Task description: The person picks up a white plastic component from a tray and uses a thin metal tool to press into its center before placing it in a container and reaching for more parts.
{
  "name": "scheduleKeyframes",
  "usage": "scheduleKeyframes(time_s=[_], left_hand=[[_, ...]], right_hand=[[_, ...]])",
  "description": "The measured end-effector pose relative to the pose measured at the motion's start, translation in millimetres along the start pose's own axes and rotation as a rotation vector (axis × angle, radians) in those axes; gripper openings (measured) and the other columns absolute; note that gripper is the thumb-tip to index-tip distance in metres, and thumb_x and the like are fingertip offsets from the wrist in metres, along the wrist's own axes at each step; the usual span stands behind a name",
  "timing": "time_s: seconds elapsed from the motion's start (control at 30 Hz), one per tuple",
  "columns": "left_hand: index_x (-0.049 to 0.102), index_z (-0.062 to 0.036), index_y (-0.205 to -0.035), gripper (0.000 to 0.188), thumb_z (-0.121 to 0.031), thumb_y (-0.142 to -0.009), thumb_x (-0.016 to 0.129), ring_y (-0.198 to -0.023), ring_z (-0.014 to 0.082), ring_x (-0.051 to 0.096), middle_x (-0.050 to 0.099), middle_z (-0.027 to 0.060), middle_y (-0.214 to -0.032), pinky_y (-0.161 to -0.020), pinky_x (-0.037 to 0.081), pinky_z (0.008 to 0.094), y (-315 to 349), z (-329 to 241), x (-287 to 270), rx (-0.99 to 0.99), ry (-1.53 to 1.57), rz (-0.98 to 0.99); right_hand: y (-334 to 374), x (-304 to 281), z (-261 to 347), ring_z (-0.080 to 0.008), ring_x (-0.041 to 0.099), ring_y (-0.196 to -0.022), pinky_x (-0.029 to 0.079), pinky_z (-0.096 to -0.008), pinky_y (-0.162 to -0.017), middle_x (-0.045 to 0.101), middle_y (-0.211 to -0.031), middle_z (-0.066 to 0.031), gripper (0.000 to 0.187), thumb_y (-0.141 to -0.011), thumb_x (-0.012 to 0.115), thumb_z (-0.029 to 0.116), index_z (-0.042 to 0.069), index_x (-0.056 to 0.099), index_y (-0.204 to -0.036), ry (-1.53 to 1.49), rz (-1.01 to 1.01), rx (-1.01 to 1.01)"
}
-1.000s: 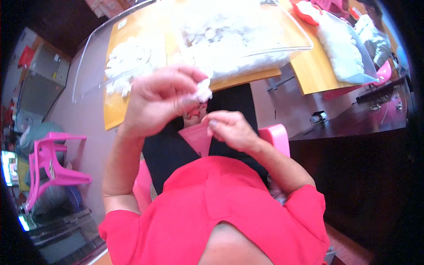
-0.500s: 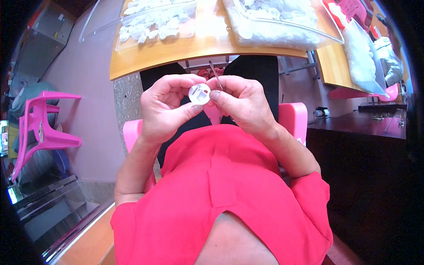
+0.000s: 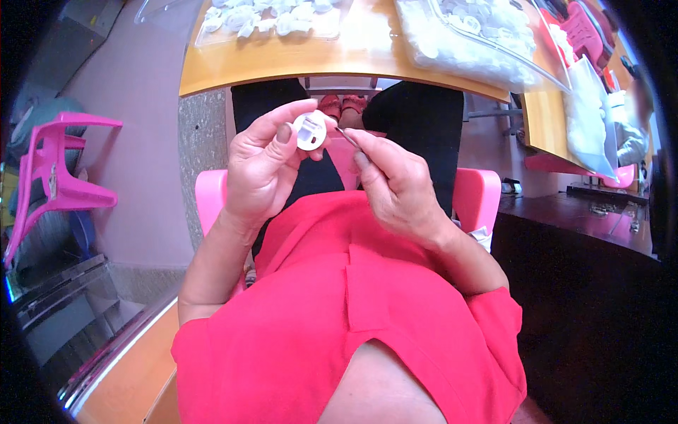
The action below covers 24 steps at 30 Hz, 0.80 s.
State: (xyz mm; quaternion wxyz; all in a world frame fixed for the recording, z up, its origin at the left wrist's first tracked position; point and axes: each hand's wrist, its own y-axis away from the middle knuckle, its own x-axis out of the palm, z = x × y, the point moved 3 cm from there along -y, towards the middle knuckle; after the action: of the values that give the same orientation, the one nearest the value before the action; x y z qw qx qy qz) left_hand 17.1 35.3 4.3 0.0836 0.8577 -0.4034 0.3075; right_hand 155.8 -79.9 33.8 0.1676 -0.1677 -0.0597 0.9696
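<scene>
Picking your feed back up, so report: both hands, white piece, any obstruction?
Left hand holding round white piece. Right hand gripping thin tool, tip just right of piece. No obstruction seen.

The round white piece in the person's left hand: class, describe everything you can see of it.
The round white piece is a small disc that looks like plastic. Its face, turned toward the camera, shows a blocky, greyish form near the middle and, below that, a small dark spot, perhaps a hole. The left hand holds it tilted above the lap, gripped by thumb and fingers. A thin dark tool in the right hand points toward it; contact is unclear.
</scene>
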Motion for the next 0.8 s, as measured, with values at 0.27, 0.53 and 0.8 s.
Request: scheduleKeyframes(time_s=[0.27,0.53,0.8], left_hand=[[0.051,0.0036,-0.128,0.035,-0.015,-0.099,0.048,-0.094,0.0216,0.063,0.063,0.0200,-0.112,-0.079,0.052,0.0311,5,4,9,-0.039,0.083,0.066],[0.049,0.0025,-0.131,0.040,-0.021,-0.098,0.049,-0.094,0.0258,0.064,0.059,0.0254,-0.116,-0.081,0.052,0.0355,7,8,10,-0.054,0.037,0.081],[0.050,0.0035,-0.129,0.037,-0.017,-0.098,0.048,-0.095,0.0251,0.064,0.061,0.0229,-0.114,-0.082,0.053,0.0348,6,8,11,-0.072,0.101,0.063]], right_hand=[[11,-1,5,-0.0284,0.060,-0.063,0.050,-0.0381,-0.055,0.056,-0.073,-0.0132,0.048,-0.072,0.059,-0.006,-0.002,0.057,-0.119,0.463,0.016,-0.343],[13,-3,7,-0.0261,0.058,-0.061,0.048,-0.0371,-0.053,0.054,-0.071,-0.0113,0.049,-0.069,0.060,-0.005,-0.002,0.059,-0.118,0.559,-0.007,-0.363],[12,-2,6,-0.0253,0.058,-0.061,0.048,-0.0369,-0.052,0.053,-0.070,-0.0097,0.046,-0.069,0.060,0.000,0.000,0.061,-0.115,0.656,-0.044,-0.385]])
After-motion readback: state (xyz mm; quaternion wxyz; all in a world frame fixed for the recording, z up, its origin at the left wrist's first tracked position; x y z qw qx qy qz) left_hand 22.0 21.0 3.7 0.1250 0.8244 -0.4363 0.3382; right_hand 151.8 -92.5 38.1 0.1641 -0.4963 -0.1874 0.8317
